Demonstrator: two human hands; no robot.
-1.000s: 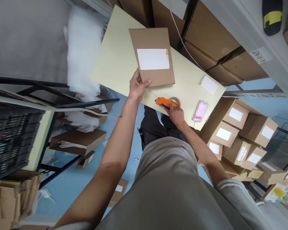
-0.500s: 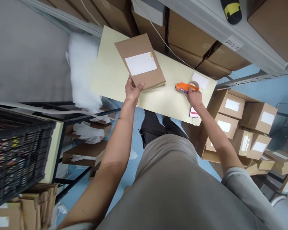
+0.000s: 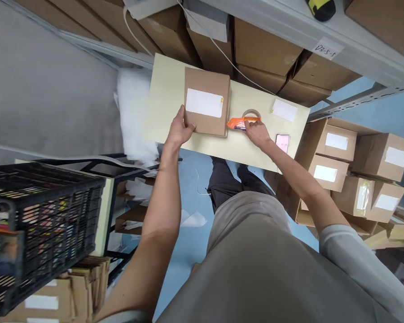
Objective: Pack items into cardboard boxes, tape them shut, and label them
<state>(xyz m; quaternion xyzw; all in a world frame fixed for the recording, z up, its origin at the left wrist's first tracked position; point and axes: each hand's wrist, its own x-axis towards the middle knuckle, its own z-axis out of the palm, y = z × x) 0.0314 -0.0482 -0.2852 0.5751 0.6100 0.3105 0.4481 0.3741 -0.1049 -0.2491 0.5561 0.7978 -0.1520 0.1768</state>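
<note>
A brown cardboard box (image 3: 207, 80) with a white label (image 3: 204, 103) on its top lies on the pale yellow table (image 3: 164, 98). My left hand (image 3: 180, 128) grips the box at its near left corner, thumb on top and the fingers along its left side. In my right hand (image 3: 256, 132) is an orange tape dispenser (image 3: 236, 123) carrying a roll of tape (image 3: 252, 113). The dispenser's front end is at the right side of the box; whether it touches cannot be told. A phone (image 3: 283, 142) and a white label sheet (image 3: 284, 110) lie right of my right hand.
A large open carton (image 3: 303, 152) with several labelled boxes stands to the right. Several cartons (image 3: 265, 47) fill the shelf behind the table. White packing wrap (image 3: 134, 112) hangs at the table's left end, and a black crate (image 3: 59, 215) stands at the lower left.
The box has turned squarer to the table and come down flat, with my left hand still on it. My right hand has brought the tape dispenser leftward to the box's right side.
</note>
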